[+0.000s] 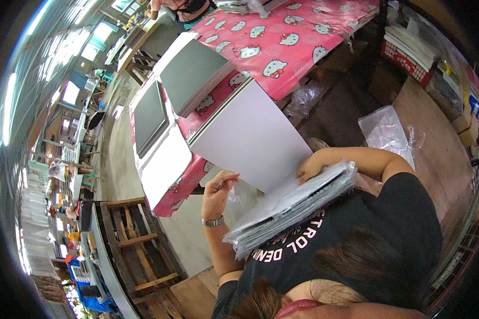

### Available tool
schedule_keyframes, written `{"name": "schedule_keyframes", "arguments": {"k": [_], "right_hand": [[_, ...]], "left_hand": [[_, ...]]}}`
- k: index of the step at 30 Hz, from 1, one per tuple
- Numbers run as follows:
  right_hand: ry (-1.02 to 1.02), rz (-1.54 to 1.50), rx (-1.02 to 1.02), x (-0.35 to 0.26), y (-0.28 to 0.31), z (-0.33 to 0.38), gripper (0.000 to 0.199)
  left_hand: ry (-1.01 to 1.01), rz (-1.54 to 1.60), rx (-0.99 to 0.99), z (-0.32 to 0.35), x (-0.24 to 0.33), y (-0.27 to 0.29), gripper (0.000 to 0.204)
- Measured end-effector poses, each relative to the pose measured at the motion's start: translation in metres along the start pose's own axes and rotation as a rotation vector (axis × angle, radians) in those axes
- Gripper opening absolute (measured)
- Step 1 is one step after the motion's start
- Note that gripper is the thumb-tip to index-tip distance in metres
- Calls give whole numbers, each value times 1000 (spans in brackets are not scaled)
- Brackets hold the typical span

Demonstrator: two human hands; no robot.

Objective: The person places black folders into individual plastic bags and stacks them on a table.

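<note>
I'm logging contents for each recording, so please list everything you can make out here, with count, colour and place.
table: 1, pink patterned cover, upper middle
dark-topped stack: 1, dark grey, on table
dark panel: at least 1, dark grey, table's left end
white-topped stack: 1, white, at table's near edge
plastic-wrapped bundle: 1, clear over grey, before the chest
plastic sheet: 1, clear, floor at right
basket: 1, red, upper right
pallet: 1, brown, lower left
co-worker: 1, partly visible, top
left background: cluttered, too small to count
watch: 1, silver, left wrist
shirt: 1, black, on the person
left hand: 1, bare, left of white-topped stack
right hand: 1, bare, by that stack's right side
</note>
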State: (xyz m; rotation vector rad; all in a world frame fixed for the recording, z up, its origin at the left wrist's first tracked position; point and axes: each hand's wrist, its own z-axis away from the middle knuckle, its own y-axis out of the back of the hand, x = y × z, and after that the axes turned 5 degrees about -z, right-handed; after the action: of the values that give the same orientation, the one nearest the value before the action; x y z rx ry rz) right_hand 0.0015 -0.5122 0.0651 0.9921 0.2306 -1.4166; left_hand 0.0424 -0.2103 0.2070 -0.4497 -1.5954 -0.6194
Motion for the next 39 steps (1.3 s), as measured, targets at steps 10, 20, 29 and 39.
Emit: {"name": "schedule_keyframes", "arguments": {"k": [10,20,29,39], "right_hand": [[706,-813,570,-143,110,66,74],[668,-562,1129,-149,109,59,14],[839,-595,1176,-145,119,47,19],[733,-647,717,-147,108,48,26]], "left_hand": [[-375,773,28,-42,44,-50,57],[-248,416,317,-41,49,-45,60],[-158,185,398,-34,48,-55,56],[-241,109,426,-26,45,-52,54]]}}
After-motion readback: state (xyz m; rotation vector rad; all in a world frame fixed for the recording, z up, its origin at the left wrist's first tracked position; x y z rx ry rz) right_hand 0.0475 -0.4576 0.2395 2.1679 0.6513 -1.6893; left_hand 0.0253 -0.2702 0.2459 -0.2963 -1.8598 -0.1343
